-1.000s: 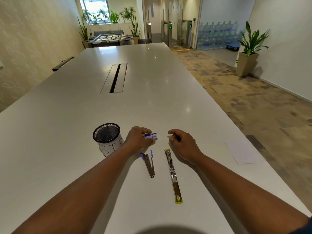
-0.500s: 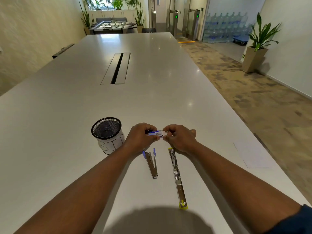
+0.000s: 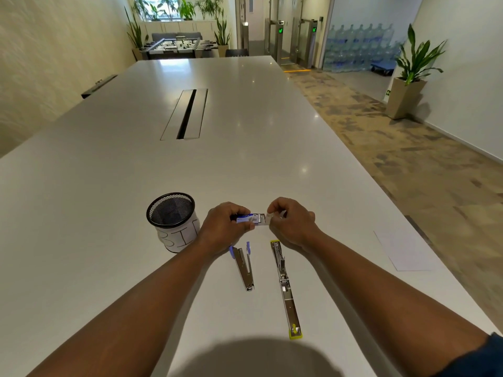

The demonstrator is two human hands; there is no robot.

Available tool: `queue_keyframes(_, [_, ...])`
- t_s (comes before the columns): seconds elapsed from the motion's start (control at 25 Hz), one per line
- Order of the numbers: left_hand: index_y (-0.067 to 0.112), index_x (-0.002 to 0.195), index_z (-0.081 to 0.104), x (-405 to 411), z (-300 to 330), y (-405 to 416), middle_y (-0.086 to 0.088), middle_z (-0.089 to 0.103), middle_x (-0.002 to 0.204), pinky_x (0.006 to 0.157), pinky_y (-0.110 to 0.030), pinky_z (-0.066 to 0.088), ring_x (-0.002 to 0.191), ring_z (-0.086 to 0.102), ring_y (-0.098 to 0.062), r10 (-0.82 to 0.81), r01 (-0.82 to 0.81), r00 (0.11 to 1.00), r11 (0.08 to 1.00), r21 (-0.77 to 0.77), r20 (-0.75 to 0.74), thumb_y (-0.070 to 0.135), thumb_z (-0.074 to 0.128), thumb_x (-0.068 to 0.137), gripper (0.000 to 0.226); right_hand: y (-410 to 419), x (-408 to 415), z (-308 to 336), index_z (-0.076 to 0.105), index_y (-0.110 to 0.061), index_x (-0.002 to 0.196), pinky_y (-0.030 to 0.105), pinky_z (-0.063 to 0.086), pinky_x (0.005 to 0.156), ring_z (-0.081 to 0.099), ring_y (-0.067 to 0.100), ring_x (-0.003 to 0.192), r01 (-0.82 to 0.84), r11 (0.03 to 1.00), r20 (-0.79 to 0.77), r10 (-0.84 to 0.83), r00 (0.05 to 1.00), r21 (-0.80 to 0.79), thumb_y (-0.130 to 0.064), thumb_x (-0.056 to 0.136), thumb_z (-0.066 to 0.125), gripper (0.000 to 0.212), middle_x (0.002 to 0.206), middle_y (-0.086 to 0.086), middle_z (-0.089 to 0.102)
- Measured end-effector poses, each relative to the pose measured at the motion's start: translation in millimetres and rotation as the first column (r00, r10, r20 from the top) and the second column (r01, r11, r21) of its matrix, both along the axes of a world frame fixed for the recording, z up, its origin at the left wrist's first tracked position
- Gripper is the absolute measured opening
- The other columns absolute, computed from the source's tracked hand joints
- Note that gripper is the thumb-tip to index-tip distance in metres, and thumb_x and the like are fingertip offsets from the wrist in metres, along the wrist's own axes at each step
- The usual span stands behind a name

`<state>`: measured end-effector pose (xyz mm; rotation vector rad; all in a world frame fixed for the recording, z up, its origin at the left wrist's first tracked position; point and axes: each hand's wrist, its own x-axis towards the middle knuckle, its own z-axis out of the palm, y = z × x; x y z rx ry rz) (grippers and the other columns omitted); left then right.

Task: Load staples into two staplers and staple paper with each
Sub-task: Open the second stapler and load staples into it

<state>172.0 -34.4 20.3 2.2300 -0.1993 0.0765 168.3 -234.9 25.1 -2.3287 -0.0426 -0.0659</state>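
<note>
Blue staple box (image 3: 249, 218) half-hidden between hands (image 3: 258, 227)

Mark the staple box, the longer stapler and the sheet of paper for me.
staple box (image 3: 249, 218): head view, blue printed sleeve.
longer stapler (image 3: 285, 285): head view, middle of the metal rail.
sheet of paper (image 3: 402, 250): head view, centre of the sheet.

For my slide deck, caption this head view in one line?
Both hands, left and right, open a staple box above two opened staplers beside a mesh bin.
</note>
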Motion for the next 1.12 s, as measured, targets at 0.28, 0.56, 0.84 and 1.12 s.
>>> queue_keyframes(0.28, [0.019, 0.110, 0.077, 0.6, -1.3, 0.9, 0.010, 0.067, 0.095, 0.066, -0.005, 0.041, 0.083, 0.060, 0.001, -0.006, 0.006, 1.000, 1.000, 0.018, 0.014, 0.025, 0.088, 0.076, 0.036, 7.8, 9.2, -3.2, 0.058, -0.015, 0.060, 0.039, 0.026, 0.082, 0.057, 0.009, 0.064, 0.072, 0.996, -0.055, -0.075, 0.996, -0.045, -0.045, 0.082, 0.066, 0.037, 0.063, -0.005, 0.063])
queue_keyframes(0.56, [0.018, 0.110, 0.077, 1.0, -1.7, 0.6, 0.011, 0.066, 0.093, 0.073, -0.015, 0.048, 0.085, 0.061, -0.002, -0.006, 0.006, 1.000, 1.000, -0.001, 0.017, 0.024, 0.088, 0.076, 0.036, 11.3, 16.0, -5.2, 0.059, -0.019, 0.057, 0.040, 0.029, 0.083, 0.058, 0.013, 0.062, 0.114, 0.990, -0.088, -0.120, 0.989, -0.078, -0.050, 0.079, 0.065, 0.038, 0.055, -0.008, 0.058])
queue_keyframes(0.84, [0.018, 0.111, 0.076, 1.5, -2.3, 1.1, 0.007, 0.068, 0.098, 0.077, -0.021, 0.053, 0.088, 0.063, -0.005, -0.011, 0.011, 1.000, 1.000, -0.002, 0.015, 0.024, 0.087, 0.076, 0.036, 11.7, 15.2, -2.8, 0.070, -0.013, 0.065, 0.040, 0.030, 0.083, 0.057, 0.011, 0.062, 0.131, 0.989, -0.103, -0.137, 0.985, -0.066, -0.048, 0.079, 0.063, 0.038, 0.056, -0.009, 0.059])
queue_keyframes(1.12, [0.018, 0.109, 0.077, 1.9, -3.9, 0.8, 0.009, 0.068, 0.096, 0.073, -0.016, 0.049, 0.088, 0.064, -0.006, 0.002, -0.002, 1.000, 1.000, -0.005, 0.016, 0.025, 0.088, 0.076, 0.036, 13.0, 12.5, 1.5, 0.064, -0.020, 0.063, 0.041, 0.031, 0.085, 0.060, 0.011, 0.069, 0.135, 0.991, -0.106, -0.135, 0.985, -0.013, -0.050, 0.072, 0.056, 0.032, 0.061, -0.009, 0.063])
